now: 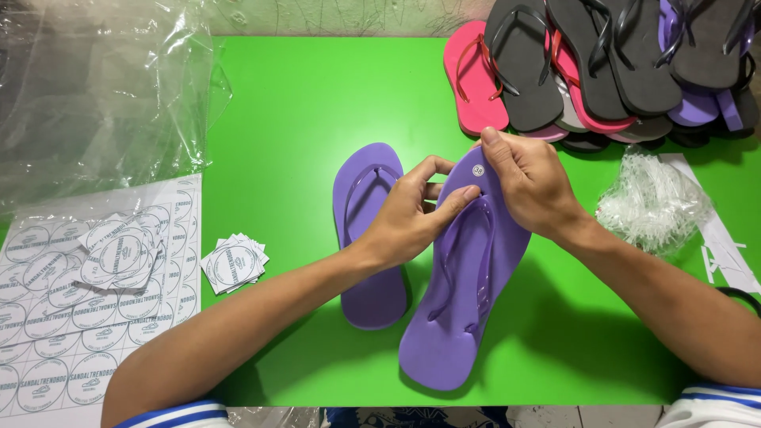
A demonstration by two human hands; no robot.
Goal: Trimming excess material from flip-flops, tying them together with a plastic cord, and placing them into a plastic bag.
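Purple flip-flop [468, 301] gripped w/ both hands, left [408, 218] & right [531, 186].

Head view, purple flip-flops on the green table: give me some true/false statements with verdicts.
1. Both hands grip the toe end of one purple rubber flip-flop. True: left hand, right hand.
2. The second purple flip-flop lies on the green table. True.
3. The heap of flip-flops is all purple. False: mostly black, some pink, a few purple.
4. The small stack of cut square labels sits on the held flip-flop. False: it is on the table, beside the printed label sheet.
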